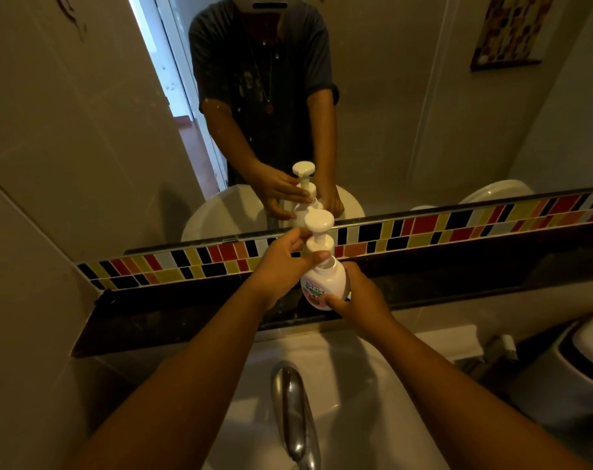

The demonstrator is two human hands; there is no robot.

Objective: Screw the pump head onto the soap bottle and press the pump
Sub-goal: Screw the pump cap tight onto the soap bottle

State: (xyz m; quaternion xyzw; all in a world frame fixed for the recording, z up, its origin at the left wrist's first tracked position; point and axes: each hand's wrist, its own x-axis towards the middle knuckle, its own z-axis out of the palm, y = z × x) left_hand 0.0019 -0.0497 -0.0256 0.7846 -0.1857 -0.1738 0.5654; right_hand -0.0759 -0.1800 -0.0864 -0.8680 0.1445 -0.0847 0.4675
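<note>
A white soap bottle [324, 283] with a pink and green label stands on the dark ledge [474, 283] below the mirror. The white pump head [319, 225] sits on top of the bottle's neck, upright, its flat round top facing me. My left hand [285, 262] grips the pump collar, thumb across its front. My right hand [359, 296] wraps the lower right side of the bottle, thumb on the label. Whether the collar is fully down on the neck is hidden by my fingers.
A chrome tap [293, 412] rises from the white sink [373, 385] directly below my arms. A strip of coloured tiles [457, 228] runs under the mirror [390, 113], which reflects me and the bottle. A white toilet [586, 361] stands at the right.
</note>
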